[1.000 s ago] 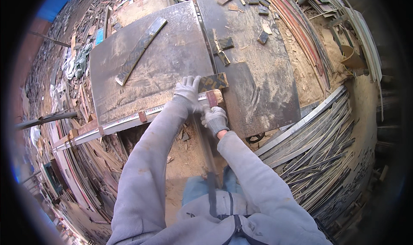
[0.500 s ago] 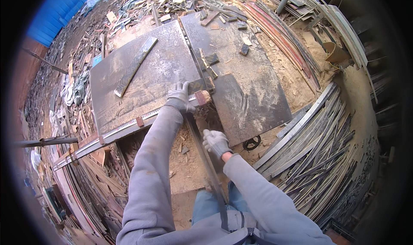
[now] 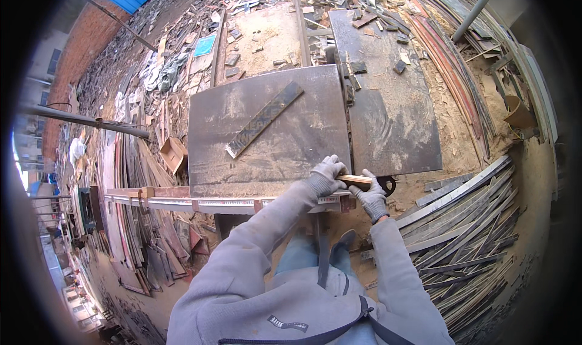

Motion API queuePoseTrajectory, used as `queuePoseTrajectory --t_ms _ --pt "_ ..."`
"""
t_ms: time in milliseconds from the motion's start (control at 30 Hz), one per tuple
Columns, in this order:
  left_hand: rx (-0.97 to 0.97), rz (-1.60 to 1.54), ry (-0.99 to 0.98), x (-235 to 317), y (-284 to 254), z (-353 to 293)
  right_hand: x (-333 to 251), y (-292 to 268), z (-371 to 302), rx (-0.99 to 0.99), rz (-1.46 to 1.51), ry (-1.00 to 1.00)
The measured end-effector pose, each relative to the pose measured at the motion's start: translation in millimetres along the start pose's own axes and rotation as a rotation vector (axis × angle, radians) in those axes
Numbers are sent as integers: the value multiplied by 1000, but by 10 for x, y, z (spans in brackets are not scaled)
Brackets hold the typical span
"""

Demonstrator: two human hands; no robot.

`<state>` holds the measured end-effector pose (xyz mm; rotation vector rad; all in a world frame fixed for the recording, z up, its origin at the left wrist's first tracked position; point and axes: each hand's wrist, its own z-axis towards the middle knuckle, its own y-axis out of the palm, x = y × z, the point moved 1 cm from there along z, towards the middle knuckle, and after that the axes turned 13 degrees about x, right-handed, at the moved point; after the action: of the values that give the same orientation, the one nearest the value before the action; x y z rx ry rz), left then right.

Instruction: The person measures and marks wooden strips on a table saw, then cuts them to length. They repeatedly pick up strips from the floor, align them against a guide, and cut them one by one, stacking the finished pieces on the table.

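Note:
A short piece of wood [image 3: 353, 180], pale along its edge, lies between my two grey-gloved hands at the near right corner of the metal table plate [image 3: 206, 120]. My left hand [image 3: 327, 175] is closed around its left end, just beyond the ruled fence [image 3: 242, 204]. Round the right end, the fingers of my right hand [image 3: 371, 196] are wrapped. A dark printed strip of board [image 3: 265, 120] lies slantwise on the plate. A second metal plate [image 3: 394, 127] stands to the right, and a black handwheel [image 3: 388, 185] shows partly behind my right hand.
Small offcuts [image 3: 357, 67] lie on the right plate. Long wooden strips [image 3: 467, 224] are heaped at the right, and more boards [image 3: 136, 236] lie at the left. A metal pole [image 3: 85, 119] juts in from the left. Scraps and sawdust cover the ground beyond.
The left plate and its fence have come toward me, past the right plate. My right hand has risen from below the fence to the wood piece. My left hand has left the plate's surface.

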<state>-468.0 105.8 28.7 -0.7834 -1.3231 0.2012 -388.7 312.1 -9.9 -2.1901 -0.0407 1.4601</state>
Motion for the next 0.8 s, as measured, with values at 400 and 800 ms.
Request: queuePoseTrajectory --t_ms 400,800 --pt "-397 -236 -1626 -1634 -347 -816 1574 -4323 -2615 860 912 773" --pt "55 -1181 -1005 247 147 -1609 682 -3507 -1957 521 729 522"
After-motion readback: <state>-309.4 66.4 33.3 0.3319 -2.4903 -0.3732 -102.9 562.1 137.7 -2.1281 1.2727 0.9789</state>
